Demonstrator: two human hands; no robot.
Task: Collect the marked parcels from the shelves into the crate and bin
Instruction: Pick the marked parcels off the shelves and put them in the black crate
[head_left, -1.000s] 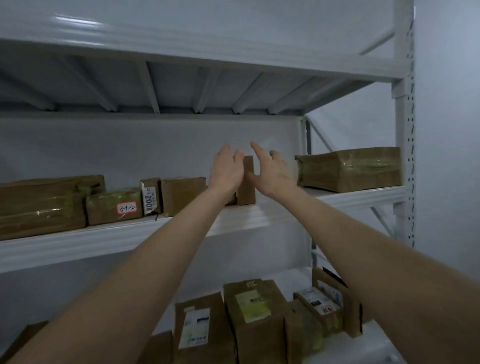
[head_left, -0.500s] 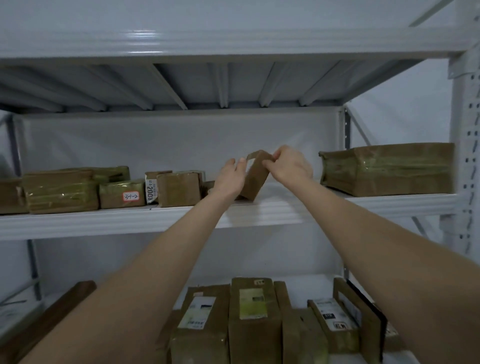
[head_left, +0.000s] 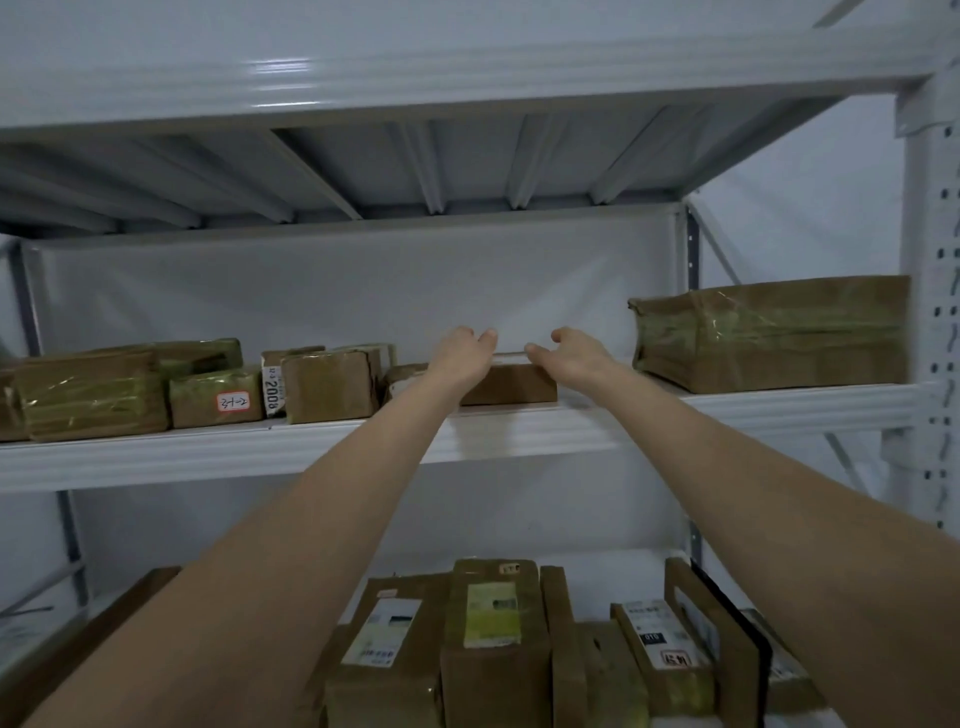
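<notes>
Brown parcels (head_left: 330, 387); white label (head_left: 232, 401) edged red; pale grey shelf (head_left: 519, 431).

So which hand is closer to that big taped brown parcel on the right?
Right. The right hand sits just left of the big taped brown parcel, not touching it; the left hand is farther left.

One wide-angle camera, worn on the person's head, stands close before the white rack (head_left: 930, 260) and faces it squarely, about level with the middle shelf (head_left: 519, 434), catching the underside of the upper shelf (head_left: 467, 161) and the tops of the parcels (head_left: 493, 618) below.
</notes>
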